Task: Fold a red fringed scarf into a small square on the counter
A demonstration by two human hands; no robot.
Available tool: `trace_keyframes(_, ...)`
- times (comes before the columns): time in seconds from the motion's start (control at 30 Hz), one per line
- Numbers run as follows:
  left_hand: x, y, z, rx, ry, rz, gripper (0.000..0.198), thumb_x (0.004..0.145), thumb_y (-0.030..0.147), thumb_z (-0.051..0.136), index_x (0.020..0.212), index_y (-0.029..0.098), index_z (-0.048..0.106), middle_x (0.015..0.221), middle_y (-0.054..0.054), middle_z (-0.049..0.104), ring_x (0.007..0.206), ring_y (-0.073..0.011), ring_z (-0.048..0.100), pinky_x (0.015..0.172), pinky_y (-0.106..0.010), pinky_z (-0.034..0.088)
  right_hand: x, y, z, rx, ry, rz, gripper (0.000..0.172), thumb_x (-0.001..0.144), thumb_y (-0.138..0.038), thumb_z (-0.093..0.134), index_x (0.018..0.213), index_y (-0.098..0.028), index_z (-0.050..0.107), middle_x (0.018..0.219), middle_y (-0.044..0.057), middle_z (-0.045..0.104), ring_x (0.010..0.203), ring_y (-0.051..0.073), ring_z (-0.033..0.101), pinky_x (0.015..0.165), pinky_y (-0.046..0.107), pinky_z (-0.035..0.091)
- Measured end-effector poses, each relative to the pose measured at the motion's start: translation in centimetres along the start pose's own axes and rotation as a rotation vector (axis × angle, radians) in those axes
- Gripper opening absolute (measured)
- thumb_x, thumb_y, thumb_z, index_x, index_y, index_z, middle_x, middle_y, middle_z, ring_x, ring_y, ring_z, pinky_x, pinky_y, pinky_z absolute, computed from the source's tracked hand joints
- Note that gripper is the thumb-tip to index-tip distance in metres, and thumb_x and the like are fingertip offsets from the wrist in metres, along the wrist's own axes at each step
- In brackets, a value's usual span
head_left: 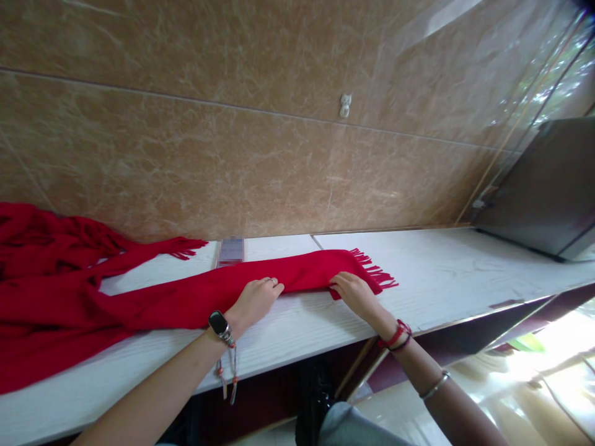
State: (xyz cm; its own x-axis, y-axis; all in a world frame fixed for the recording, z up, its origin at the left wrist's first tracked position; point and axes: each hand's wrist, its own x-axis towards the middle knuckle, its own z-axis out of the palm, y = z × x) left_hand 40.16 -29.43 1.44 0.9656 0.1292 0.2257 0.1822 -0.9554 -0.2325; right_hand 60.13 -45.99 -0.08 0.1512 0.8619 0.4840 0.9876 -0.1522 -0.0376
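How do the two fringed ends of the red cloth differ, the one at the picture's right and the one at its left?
The right fringed end lies spread broad, while the left fringed end is gathered narrow. The right hand touches the red cloth near the right fringed end; neither hand is at the left fringed end. Both are red, show loose strands and lie on the white counter.

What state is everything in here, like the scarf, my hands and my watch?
Scarf: straightened at right, bunched at left.
Right-end fringe: spread on the counter.
Left hand: fingers bent at the scarf's near edge.
Right hand: pinching that edge near the fringe.
Watch: worn, screen dark.
Cat ornament: upright on the wall.
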Motion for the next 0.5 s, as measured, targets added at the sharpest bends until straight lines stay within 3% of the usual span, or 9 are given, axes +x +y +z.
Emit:
trace_keyframes(0.13,-0.5,-0.1,-0.3,-0.079,0.01,0.102,0.014,0.085,0.016,0.048,0.094,0.017,0.058,0.095,-0.006,0.059,0.089,-0.0188,0.055,0.078,-0.031,0.044,-0.4,0.0,-0.1,0.045,-0.063,-0.091,0.02,0.082,-0.008,0.044,0.08,-0.015,0.063,0.081,0.006,0.062,0.076,0.016,0.056,0.068,0.026,0.045)
trace_keyframes(0.27,-0.1,-0.2,-1.7,-0.266,0.05,0.219,0.02,0.089,0.029,0.043,0.1,0.02,0.058,0.103,-0.003,0.056,0.094,-0.0152,0.053,0.084,-0.028,0.041,-0.7,0.2,0.2,0.098,-0.057,-0.127,0.024,0.08,-0.006,0.043,0.085,-0.015,0.064,0.086,0.007,0.062,0.081,0.017,0.056,0.074,0.028,0.046)
trace_keyframes(0.4,2.7,0.4,-2.8,-0.366,0.086,0.278,0.027,0.092,0.021,0.034,0.102,0.016,0.058,0.106,-0.004,0.057,0.098,-0.0134,0.051,0.089,-0.025,0.038,-0.8,0.3,0.4,0.128,-0.042,-0.154,0.025,0.08,-0.007,0.044,0.086,-0.015,0.066,0.085,0.008,0.062,0.082,0.018,0.056,0.075,0.031,0.047)
trace_keyframes(0.5,5.5,1.4,-2.2,-0.377,0.057,0.341,0.027,0.092,0.018,0.033,0.104,0.017,0.057,0.108,-0.005,0.056,0.098,-0.0134,0.051,0.089,-0.025,0.039,-0.7,0.5,0.4,0.16,-0.03,-0.144,0.027,0.08,-0.006,0.043,0.086,-0.016,0.067,0.084,0.008,0.061,0.08,0.018,0.055,0.074,0.031,0.047)
